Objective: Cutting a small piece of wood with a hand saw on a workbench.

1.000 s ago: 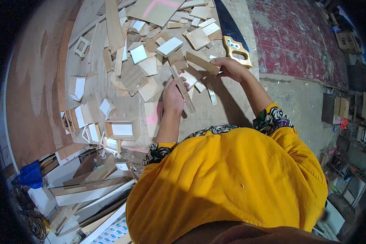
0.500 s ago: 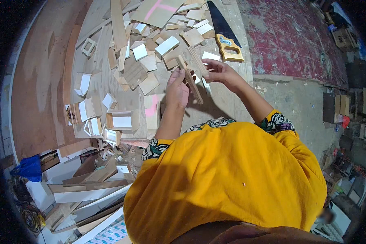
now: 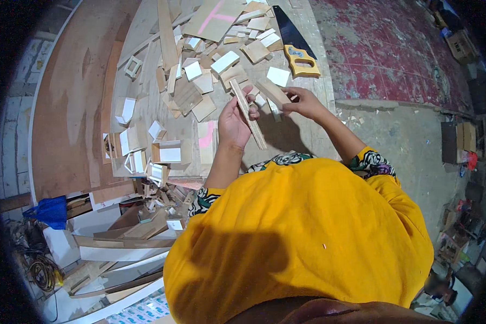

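My left hand [image 3: 234, 126] is closed around a long narrow plywood strip [image 3: 254, 127], its layered edge facing up and its lower end pointing toward my body. In my right hand [image 3: 308, 103] a shorter, wider wood piece [image 3: 273, 93] is pinched at its near end, tilted up to the left. The two pieces are close together but apart at their lower ends. Beneath them lies the wooden worktable [image 3: 286, 132], with a white square offcut [image 3: 277, 76] beyond my right hand. Small pieces just behind the left fingers are partly hidden.
A handsaw [image 3: 302, 60] with a yellow handle lies at the far right of the table. Wood offcuts [image 3: 188, 97] cover its middle; small box-like assemblies [image 3: 170, 152] stand at the left. Scrap boards [image 3: 121, 243] and a blue bag [image 3: 48, 212] lie lower left.
The two wood pieces have moved apart. The right hand's piece has turned to show its broad face, and the left hand's strip now stands with its edge up. The view has shifted slightly.
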Demonstrator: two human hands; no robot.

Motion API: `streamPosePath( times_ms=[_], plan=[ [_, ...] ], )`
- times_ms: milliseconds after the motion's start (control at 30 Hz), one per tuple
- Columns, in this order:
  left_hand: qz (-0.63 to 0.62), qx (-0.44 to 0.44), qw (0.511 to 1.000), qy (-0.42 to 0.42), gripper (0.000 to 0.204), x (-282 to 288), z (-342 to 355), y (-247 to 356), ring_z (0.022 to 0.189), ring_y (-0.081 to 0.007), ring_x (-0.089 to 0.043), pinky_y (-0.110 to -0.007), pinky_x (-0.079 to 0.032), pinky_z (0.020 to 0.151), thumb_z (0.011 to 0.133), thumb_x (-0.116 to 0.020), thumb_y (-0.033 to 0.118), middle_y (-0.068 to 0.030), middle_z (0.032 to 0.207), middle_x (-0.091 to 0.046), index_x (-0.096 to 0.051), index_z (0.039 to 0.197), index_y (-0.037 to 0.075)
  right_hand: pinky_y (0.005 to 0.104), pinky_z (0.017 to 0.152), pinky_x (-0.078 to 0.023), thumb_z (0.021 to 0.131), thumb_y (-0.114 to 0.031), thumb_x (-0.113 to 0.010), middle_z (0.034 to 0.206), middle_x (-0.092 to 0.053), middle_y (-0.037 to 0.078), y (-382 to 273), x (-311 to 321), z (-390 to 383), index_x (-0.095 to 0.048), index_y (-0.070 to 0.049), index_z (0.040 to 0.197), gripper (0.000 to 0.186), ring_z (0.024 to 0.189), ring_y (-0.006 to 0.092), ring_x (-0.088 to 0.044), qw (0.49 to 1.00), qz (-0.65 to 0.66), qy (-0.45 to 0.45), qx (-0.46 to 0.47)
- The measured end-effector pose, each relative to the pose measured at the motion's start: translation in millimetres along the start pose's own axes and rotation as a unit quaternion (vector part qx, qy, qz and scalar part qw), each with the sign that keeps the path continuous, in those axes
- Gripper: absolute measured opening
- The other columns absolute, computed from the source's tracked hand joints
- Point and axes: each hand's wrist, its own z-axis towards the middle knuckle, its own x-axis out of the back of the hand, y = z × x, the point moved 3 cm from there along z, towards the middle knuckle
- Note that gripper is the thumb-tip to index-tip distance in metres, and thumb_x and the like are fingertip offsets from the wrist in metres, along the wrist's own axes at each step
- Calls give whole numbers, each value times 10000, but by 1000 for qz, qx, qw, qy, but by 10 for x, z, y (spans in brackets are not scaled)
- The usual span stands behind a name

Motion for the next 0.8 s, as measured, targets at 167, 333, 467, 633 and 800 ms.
streamPosePath(
  times_ms=[167, 333, 467, 633, 800],
  plan=[
    [-11, 8, 1000, 1, 469, 46, -29, -17, 744, -173, -497, -287, -418, 657, 840, -391, 183, -90, 906, -540, -435, 1234, -68, 309, 790, -472, 613, -335, -742, 1010, -631, 158, 574, -60, -121, -588, -33, 1163, 646, 868, 241, -614, 994, 61, -23, -91],
    [7, -22, 999, 33, 465, 3, -39, -102, 805, -188, -515, -306, -437, 698, 844, -414, 161, -93, 920, -538, -420, 1254, -58, 326, 796, -468, 631, -359, -752, 968, -632, 161, 455, -79, -99, -610, -44, 1120, 599, 867, 232, -611, 978, -169, 114, 48],
    [70, -76, 993, 59, 394, -47, -64, -174, 879, -189, -546, -342, -463, 807, 887, -453, 93, -92, 975, -554, -424, 1261, -25, 300, 718, -493, 705, -252, -726, 862, -645, 137, -432, -69, -163, -628, -30, 1043, 417, 784, 187, -627, 985, 23, 69, 158],
    [108, -75, 989, 70, 375, -94, 2, -274, 1007, -223, -563, -383, -460, 899, 897, -486, 67, -132, 1099, -560, -430, 1260, -6, 263, 584, -512, 771, -122, -681, 735, -658, 101, -566, -250, -31, -649, 20, 911, 202, 638, 141, -638, 982, 156, 2, 107],
    [102, -46, 991, 69, 337, -7, 52, -336, 931, -197, -594, -345, -503, 838, 913, -444, 30, -123, 1073, -580, -444, 1243, -38, 261, 559, -525, 785, -68, -661, 739, -652, 89, -452, -318, 34, -643, 47, 882, 152, 626, 147, -635, 968, 248, -31, 22]
  ],
)
